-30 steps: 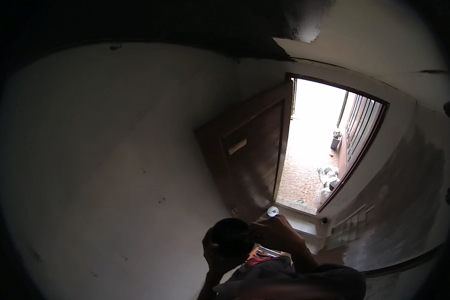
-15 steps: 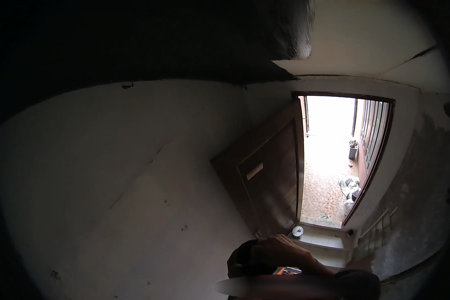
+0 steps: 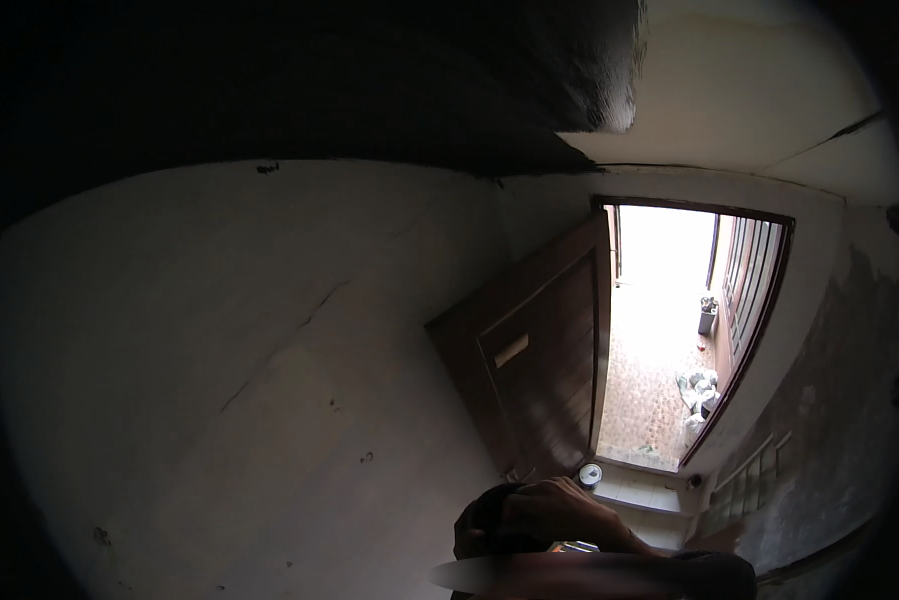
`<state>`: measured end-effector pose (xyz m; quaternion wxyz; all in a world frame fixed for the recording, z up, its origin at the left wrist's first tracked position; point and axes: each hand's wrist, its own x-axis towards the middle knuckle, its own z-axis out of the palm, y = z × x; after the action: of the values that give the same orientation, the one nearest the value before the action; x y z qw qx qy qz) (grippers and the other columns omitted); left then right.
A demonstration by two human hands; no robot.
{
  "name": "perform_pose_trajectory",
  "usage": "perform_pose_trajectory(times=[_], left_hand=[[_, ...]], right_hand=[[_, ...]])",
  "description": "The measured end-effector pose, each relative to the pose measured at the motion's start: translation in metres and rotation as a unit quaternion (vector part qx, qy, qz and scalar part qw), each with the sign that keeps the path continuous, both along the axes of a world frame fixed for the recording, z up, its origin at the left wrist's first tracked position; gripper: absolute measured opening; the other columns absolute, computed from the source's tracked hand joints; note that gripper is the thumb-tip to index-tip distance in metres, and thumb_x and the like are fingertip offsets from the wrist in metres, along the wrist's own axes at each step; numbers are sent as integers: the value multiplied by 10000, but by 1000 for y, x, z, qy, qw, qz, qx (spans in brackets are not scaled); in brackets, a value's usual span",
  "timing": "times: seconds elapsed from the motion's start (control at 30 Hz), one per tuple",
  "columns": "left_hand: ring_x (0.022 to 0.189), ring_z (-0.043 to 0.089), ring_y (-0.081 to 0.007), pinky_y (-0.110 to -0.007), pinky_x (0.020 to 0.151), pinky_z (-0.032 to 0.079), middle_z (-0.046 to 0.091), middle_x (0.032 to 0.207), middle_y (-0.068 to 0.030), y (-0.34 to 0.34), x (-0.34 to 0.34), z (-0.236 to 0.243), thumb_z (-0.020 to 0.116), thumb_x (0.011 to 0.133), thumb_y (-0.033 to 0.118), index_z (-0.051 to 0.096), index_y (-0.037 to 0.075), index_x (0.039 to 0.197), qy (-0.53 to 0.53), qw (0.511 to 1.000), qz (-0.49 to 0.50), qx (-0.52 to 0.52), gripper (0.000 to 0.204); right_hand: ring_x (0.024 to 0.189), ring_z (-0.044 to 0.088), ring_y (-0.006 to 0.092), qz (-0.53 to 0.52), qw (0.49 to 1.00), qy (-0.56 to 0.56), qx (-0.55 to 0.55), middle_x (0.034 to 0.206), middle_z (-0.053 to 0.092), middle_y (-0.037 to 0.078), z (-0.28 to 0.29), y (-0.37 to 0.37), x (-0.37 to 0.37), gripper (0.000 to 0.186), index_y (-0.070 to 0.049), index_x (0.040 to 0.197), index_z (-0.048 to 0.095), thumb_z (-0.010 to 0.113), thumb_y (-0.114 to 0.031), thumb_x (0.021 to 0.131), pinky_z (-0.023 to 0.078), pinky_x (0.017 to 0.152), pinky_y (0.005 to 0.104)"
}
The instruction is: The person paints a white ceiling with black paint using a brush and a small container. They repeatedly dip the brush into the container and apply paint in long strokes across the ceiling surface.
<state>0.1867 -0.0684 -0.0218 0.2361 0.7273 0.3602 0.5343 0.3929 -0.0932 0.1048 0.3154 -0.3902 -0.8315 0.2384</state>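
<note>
At the lower edge my right hand (image 3: 560, 512) is raised close in front of me, its forearm coming in from the lower right. Its fingers are bent over a dark rounded thing (image 3: 487, 508), too deep in shadow to name. A sliver of skin on the left side of that dark thing seems to be part of my left hand (image 3: 463, 535); its fingers are mostly hidden. Below the right wrist shows a small bright patch of orange and white (image 3: 575, 547). A blurred reddish-brown shape (image 3: 590, 577) covers the lowest part of the view.
A brown wooden door (image 3: 540, 360) stands ajar beside a bright doorway (image 3: 660, 320). White bags (image 3: 698, 390) and a grey pot (image 3: 708, 318) lie outside. A round white-topped tin (image 3: 591, 474) rests by the pale tiled step (image 3: 640, 497). A cracked pale wall (image 3: 220, 330) fills the left.
The doorway, door and tin sit slightly lower in the picture, as my head has tilted a little. Both hands keep nearly the same place and pose.
</note>
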Motion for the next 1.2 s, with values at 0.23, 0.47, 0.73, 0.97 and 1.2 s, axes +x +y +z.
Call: perform_pose_trajectory(times=[0.23,0.47,0.73,0.97,1.2], left_hand=[[1348,513,-417,-522,1112,451,487,1463,-258,2,2,-1,943,656,431,409,192,1424,0,1000,-6,-2,965],[1349,511,-432,-528,1113,451,486,1467,-265,3,6,-1,933,669,448,420,199,1429,-5,1000,-8,-3,949],[1350,509,-449,-534,1113,450,485,1472,-274,10,10,-2,922,684,467,434,207,1434,-13,1000,-11,0,931],[1351,507,-464,-539,1114,450,484,1476,-281,14,14,-1,912,697,483,445,214,1438,-26,1000,-13,-2,916],[1352,505,-479,-544,1114,450,483,1481,-289,17,16,-4,902,710,500,457,221,1442,-27,999,-17,-4,901]], right_hand=[[775,727,309,-7,1000,19,11,881,726,118,3,-3,0,150,-115,1032,710,677,-239,954,555,679,436],[791,727,294,-37,999,-29,-20,885,730,91,0,-4,-3,113,-135,993,725,691,-221,928,565,683,416],[724,702,290,-17,995,27,93,852,719,111,7,-6,-4,145,-81,861,700,775,-204,877,554,610,434],[852,687,330,-26,1000,7,12,879,700,91,5,-6,-8,152,-110,887,703,788,-209,809,541,747,462],[910,692,301,-23,999,18,-38,961,720,75,-11,4,1,200,-117,939,721,793,-248,806,544,786,454]])
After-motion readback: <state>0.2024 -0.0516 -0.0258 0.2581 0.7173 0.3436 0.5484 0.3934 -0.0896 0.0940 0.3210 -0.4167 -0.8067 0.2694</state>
